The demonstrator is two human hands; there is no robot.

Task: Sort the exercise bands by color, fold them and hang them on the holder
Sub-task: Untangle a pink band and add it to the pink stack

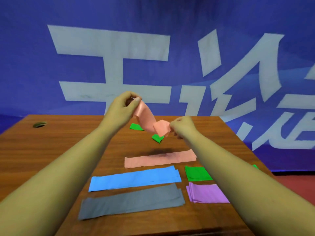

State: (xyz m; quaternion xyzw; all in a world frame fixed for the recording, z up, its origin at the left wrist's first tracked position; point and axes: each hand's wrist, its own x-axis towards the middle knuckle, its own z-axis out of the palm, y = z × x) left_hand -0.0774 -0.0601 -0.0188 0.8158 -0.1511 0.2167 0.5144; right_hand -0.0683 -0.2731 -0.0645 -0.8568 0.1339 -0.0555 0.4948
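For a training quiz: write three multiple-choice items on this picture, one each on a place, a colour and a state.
1. Relative to the grey band, the purple band lies:
A. left of it
B. right of it
C. on top of it

2. The held band is:
A. green
B. blue
C. pink

3. The held band is:
A. lying flat
B. lifted, gripped by both hands
C. hung on a hook

Key:
1 B: the purple band sits off the grey band's right end.
2 C: the strip between the left hand and the right hand is pink.
3 B: it sags in the air above the table.
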